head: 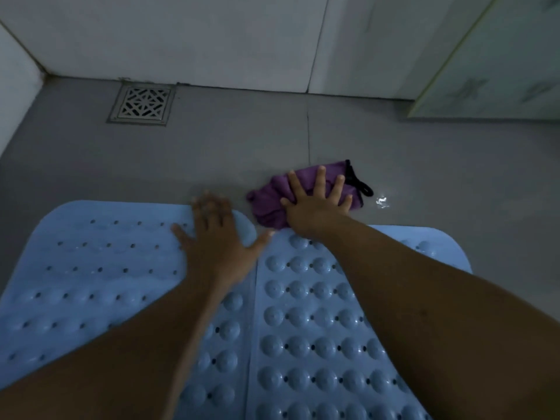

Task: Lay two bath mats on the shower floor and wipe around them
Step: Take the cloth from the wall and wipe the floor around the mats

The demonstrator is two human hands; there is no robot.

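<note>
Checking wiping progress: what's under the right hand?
The right hand presses flat on a bunched purple cloth lying on the grey floor. The floor under it is hidden.

Two mats point(303, 328) lie side by side, cloth point(272, 204) beyond them, drain point(142, 104) far left.

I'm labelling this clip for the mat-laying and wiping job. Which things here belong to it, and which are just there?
Part of the job:
left blue bath mat, under the left hand
right blue bath mat
purple cloth, pressed flat by the right hand
grey shower floor

Just there:
floor drain grate
small water patch
</note>
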